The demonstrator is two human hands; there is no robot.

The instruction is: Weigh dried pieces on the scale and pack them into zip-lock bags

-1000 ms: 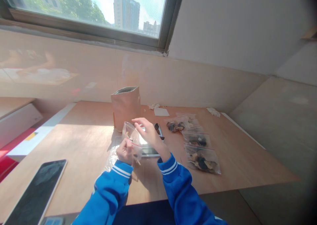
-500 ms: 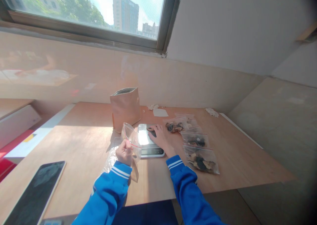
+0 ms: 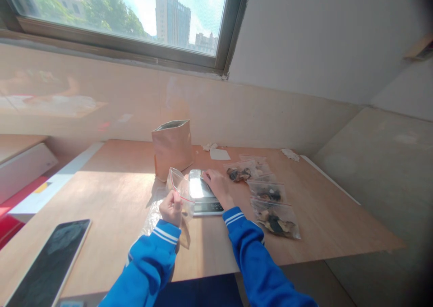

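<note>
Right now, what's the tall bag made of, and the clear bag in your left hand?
The tall bag seems matte brown paper, stiff enough to stand; its greyish inside could be foil. The clear bag looks like glossy plastic: see-through, with faint highlights.

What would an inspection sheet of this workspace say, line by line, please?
Surface: wooden table, partly sunlit, with shadows.
Things: scale before the hands; open brown pouch upright behind; zip bags with dark and pale pieces at the right.
Clutter: dark-screened device at the near left; white paper and crumpled scraps towards the far edge.
Left hand: grips a clear bag.
Right hand: fingers over the scale; whether they hold anything is unclear.
Cables: nothing seen.
Surroundings: window above the pale wall.
</note>
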